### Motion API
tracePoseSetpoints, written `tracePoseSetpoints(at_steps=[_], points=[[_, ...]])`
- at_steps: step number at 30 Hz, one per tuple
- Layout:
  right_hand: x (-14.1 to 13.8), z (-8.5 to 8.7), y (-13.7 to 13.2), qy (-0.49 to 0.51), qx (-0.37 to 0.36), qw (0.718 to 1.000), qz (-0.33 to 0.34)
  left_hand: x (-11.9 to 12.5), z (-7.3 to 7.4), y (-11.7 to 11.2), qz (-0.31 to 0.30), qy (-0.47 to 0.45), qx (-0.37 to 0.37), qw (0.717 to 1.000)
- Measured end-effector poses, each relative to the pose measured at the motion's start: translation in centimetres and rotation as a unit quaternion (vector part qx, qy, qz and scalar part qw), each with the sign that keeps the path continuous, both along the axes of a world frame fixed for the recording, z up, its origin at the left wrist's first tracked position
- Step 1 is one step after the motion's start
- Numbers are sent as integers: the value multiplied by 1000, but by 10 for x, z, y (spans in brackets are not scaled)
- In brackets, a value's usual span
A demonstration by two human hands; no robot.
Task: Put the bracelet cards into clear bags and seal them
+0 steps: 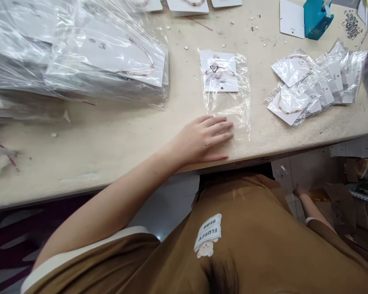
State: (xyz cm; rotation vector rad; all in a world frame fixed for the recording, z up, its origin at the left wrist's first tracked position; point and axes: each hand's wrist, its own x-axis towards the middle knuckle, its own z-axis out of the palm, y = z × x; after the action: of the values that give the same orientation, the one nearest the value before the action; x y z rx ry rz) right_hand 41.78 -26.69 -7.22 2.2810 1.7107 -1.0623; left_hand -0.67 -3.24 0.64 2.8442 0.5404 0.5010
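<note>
My left hand lies flat on the table's front edge, fingers stretched out and a little apart. Its fingertips rest on the lower left part of a clear plastic bag. Inside the bag's upper part is a white card with a printed triangle mark, a barcode and a thin bracelet across it. Down at the right, below table height, my right hand shows small and blurred beside my body; its fingers cannot be made out, nor whether it holds anything.
Several bagged bracelet cards overlap at the right. A large clear bag of carded bracelets covers the left. A teal tape dispenser and small metal clasps sit at the back right. Cardboard boxes stand below the table.
</note>
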Motion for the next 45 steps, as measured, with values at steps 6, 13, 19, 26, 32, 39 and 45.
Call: tracePoseSetpoints(at_steps=[6, 13, 19, 26, 32, 39, 45], points=[[-30, 18, 62, 90, -139, 986, 21, 6, -4, -49, 27, 67, 47, 996], [-97, 95, 128, 154, 404, 824, 367, 10, -10, -90, 20, -40, 162, 986], [-127, 76, 147, 69, 534, 681, 496, 4, -12, -98, 40, -156, 124, 979], [-144, 96, 165, 351, 443, 775, 281, -2, 17, -79, 178, -291, -48, 939], [-166, 112, 201, 443, 322, 837, 4, 10, 27, -29, 299, -356, -233, 854], [-175, 97, 253, 411, 227, 878, -89, 10, 7, 27, 329, -369, -363, 790], [-173, 76, 279, 316, 267, 910, -17, 2, -25, 50, 326, -292, -271, 857]])
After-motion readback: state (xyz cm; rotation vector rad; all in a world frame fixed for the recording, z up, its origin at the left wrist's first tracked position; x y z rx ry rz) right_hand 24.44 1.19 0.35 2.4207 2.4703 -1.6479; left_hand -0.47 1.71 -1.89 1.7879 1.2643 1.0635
